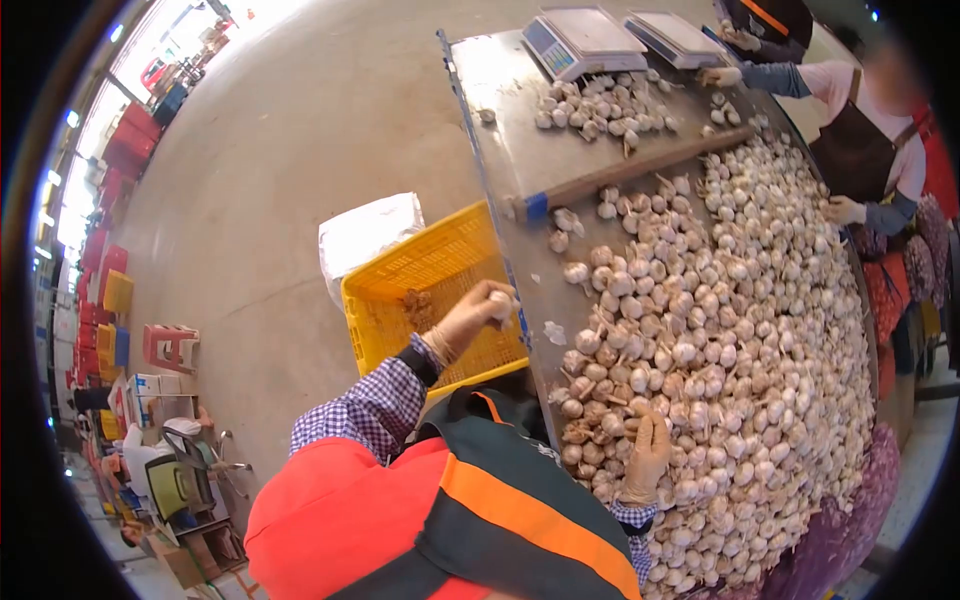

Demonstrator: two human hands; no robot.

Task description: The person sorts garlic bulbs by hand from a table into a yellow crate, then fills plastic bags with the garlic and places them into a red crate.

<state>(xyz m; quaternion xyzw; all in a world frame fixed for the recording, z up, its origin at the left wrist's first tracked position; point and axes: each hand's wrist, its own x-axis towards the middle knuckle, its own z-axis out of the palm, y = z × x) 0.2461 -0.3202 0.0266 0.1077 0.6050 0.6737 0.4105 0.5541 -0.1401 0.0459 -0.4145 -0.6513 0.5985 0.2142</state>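
My left hand, in a thin glove, is closed around a garlic bulb. It is above the yellow crate, near the metal table's edge. Brownish scraps lie in the crate. My right hand, gloved too, rests on the large heap of garlic bulbs at its near left side. Its fingers stretch forward over the bulbs, and I see nothing gripped in them.
A wooden bar crosses the metal table. Beyond it are a smaller garlic pile and two scales. A co-worker reaches in from the right. A white sack is behind the crate.
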